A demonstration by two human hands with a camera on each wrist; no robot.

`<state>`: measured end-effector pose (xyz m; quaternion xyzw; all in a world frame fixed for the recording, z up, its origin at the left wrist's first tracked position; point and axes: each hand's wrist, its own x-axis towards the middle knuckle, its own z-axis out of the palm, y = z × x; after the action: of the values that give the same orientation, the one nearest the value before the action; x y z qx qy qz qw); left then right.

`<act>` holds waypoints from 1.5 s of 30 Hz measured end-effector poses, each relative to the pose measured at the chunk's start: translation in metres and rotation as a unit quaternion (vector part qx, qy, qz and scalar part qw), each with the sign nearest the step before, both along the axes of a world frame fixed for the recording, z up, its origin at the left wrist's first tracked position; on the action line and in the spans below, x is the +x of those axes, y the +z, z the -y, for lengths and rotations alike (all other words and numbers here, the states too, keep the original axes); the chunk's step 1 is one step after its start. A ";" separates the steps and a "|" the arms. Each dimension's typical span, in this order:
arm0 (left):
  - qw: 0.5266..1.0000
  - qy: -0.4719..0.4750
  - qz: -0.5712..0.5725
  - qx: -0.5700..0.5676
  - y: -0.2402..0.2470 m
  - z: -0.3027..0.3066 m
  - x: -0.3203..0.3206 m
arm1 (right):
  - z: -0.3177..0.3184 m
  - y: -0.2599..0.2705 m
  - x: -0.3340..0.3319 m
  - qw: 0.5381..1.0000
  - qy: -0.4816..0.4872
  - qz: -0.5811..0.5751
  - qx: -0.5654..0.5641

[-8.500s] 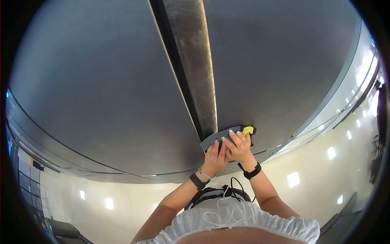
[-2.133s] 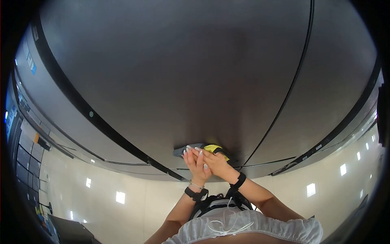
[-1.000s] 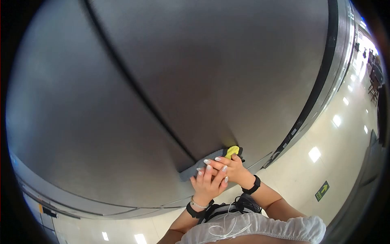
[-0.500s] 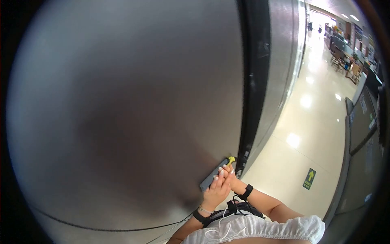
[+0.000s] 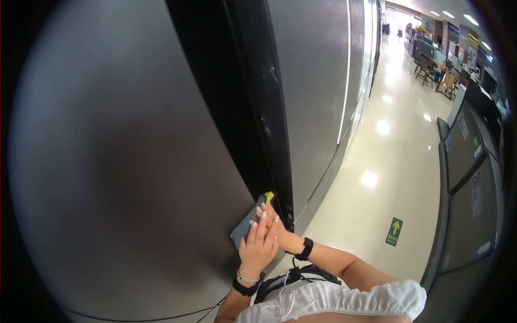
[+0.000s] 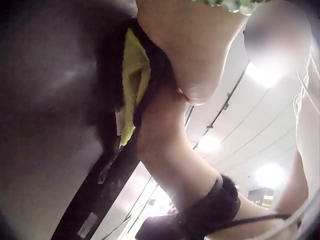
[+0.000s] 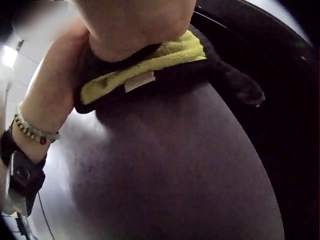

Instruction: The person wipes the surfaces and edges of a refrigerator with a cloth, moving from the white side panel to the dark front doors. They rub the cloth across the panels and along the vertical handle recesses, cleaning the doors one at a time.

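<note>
A folded towelling cloth [image 5: 243, 230], grey on one side and yellow on the other, lies against the large dark grey panel [image 5: 129, 161], reaching its right edge and the black strip [image 5: 231, 81] beside it. My left hand [image 5: 256, 251] lies with straight fingers over the back of my right hand [image 5: 282, 233]. Straight right fingers press the cloth against the panel; the left hand partly hides them. In the right wrist view, the cloth's yellow side [image 7: 182, 50] and a small white label [image 7: 140, 81] show below the hand.
Right of the black strip stands another grey panel [image 5: 312, 91]. A tiled walkway [image 5: 361, 215] with a green exit sign [image 5: 394, 231] runs along it. Dark cabinets [image 5: 468, 210] line the right side. Chairs [image 5: 425, 72] stand far off.
Both hands and the cloth have travelled rightward across grey panels and a dark seam to the panel's edge by the black strip. The view has turned right, bringing the walkway in.
</note>
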<state>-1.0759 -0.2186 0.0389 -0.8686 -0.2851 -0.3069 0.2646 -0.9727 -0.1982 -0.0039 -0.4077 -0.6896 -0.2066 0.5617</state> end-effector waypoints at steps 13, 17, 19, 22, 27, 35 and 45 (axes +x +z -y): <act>0.999 0.028 -0.027 -0.025 -0.011 -0.001 -0.004 | -0.006 -0.010 0.013 0.995 0.067 0.069 -0.023; 0.999 0.018 0.041 -0.017 0.032 0.003 -0.014 | -0.001 0.053 -0.008 0.998 0.010 0.055 0.008; 0.999 0.022 0.047 -0.002 0.039 0.001 -0.018 | -0.002 0.057 -0.020 0.998 -0.026 0.038 0.033; 0.996 0.038 -0.024 0.076 0.021 -0.004 -0.026 | -0.013 0.020 -0.029 0.995 -0.061 0.036 0.066; 0.994 0.058 -0.033 0.084 -0.039 -0.005 -0.030 | -0.012 -0.031 -0.018 0.992 -0.039 0.099 0.066; 0.997 0.048 -0.007 0.062 -0.061 -0.005 -0.025 | -0.009 -0.045 -0.007 0.991 0.009 0.128 0.041; 0.995 0.057 0.047 0.070 0.015 0.002 -0.045 | -0.005 0.045 -0.040 0.994 -0.018 0.092 0.060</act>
<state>-1.1204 -0.2209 0.0541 -0.8146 -0.3242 -0.3514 0.3283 -1.0131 -0.1927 0.0407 -0.3644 -0.7174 -0.2947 0.5155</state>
